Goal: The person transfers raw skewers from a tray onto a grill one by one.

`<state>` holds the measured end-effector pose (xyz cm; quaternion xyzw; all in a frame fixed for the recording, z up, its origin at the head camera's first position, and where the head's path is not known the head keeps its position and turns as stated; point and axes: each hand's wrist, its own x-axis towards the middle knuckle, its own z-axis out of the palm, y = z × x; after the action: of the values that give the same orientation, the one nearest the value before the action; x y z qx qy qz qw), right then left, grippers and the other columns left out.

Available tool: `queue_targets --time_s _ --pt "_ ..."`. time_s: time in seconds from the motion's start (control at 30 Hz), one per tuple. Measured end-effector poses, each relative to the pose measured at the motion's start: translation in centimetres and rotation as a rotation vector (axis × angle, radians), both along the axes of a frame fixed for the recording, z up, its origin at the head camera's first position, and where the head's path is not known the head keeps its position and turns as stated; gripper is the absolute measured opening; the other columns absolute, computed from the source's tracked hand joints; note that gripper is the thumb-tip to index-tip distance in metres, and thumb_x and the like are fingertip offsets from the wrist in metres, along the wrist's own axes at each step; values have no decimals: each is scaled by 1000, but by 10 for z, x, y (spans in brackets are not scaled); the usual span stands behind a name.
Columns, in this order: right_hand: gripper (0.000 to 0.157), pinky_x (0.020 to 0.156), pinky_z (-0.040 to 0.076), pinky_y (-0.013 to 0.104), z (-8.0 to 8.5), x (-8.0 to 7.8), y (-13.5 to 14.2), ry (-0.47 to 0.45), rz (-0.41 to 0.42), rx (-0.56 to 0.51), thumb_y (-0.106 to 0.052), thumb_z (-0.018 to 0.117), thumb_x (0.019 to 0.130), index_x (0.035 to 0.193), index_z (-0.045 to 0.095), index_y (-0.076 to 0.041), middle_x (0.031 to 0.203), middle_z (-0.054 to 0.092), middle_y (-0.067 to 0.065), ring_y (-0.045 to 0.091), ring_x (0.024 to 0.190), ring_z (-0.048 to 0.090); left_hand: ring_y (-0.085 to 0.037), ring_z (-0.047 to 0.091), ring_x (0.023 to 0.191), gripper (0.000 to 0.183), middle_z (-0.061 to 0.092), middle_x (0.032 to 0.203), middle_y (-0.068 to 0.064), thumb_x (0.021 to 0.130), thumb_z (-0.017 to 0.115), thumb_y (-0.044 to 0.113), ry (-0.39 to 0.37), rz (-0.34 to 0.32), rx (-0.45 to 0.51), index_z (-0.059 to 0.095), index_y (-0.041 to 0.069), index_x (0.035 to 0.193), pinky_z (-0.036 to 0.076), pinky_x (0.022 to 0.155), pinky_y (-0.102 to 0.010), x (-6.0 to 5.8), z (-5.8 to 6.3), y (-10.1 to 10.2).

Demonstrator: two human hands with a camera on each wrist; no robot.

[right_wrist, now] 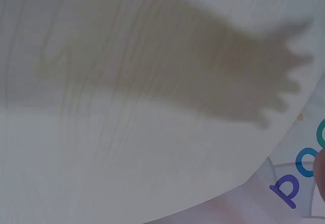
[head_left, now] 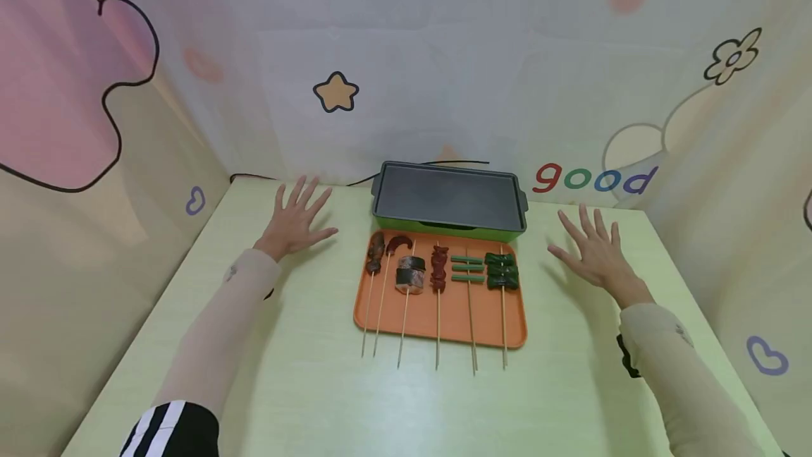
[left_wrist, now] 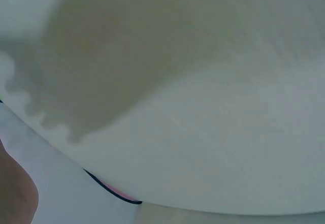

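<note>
My left hand (head_left: 293,223) hovers over the table's left side with its fingers spread, holding nothing. Spread the same way, my right hand (head_left: 596,256) hovers over the right side and holds nothing. Between them an orange tray (head_left: 453,319) bears a row of several toy food skewers. From left they carry brown pieces (head_left: 376,254), a curled dark red piece (head_left: 398,243), a black-banded roll (head_left: 410,275), red meat (head_left: 439,269), green stalks (head_left: 468,269) and dark green leaves (head_left: 502,271). Behind the tray stands a green grill with a dark grey plate (head_left: 449,192). Both wrist views show mainly hand shadows.
The pale table (head_left: 285,400) backs onto a printed curtain (head_left: 419,90), which also hangs at both sides. A black cord (head_left: 364,180) lies behind the grill on its left. The skewers' sticks stick out past the tray's front edge.
</note>
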<state>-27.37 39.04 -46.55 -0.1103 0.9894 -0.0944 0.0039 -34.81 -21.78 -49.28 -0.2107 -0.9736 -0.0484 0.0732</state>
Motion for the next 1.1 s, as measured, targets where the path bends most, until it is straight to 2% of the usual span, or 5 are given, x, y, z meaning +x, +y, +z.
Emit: queue_targets --time_s 0.17,0.37,0.63,0.83,1.1 --pt "80 118 -5 78 -4 12 8 60 64 -27 -55 51 102 166 14 -22 169 0 27 57 153 -1 -38 1 159 90 7 172 -17 95 61 56 -10 -7 80 20 16 165 1 122 -70 9 -2 -4" --pt "79 121 0 74 -10 30 12 69 104 -71 -48 55 102 165 17 -20 169 3 29 58 152 6 -39 10 158 88 16 170 -18 93 66 52 12 -54 152 27 16 163 10 120 -69 18 -12 -7" --pt "78 124 6 69 -24 47 4 80 143 -137 -42 61 101 165 21 -21 169 9 29 53 154 15 -39 16 155 87 23 168 -17 93 64 53 -63 -21 286 29 14 162 16 116 -67 32 -26 0" --pt "76 123 11 69 -28 60 -10 48 160 -241 -37 63 100 164 25 -19 168 15 29 54 152 20 -41 24 151 84 33 164 -18 93 65 51 -94 -50 380 34 10 160 20 112 -69 46 -26 16" --pt "72 111 23 80 -27 76 -33 -42 140 -389 -32 62 102 163 28 -14 167 18 29 59 148 24 -40 35 144 76 44 157 -16 94 68 42 -139 -116 500 41 10 157 25 110 -66 71 -27 34"
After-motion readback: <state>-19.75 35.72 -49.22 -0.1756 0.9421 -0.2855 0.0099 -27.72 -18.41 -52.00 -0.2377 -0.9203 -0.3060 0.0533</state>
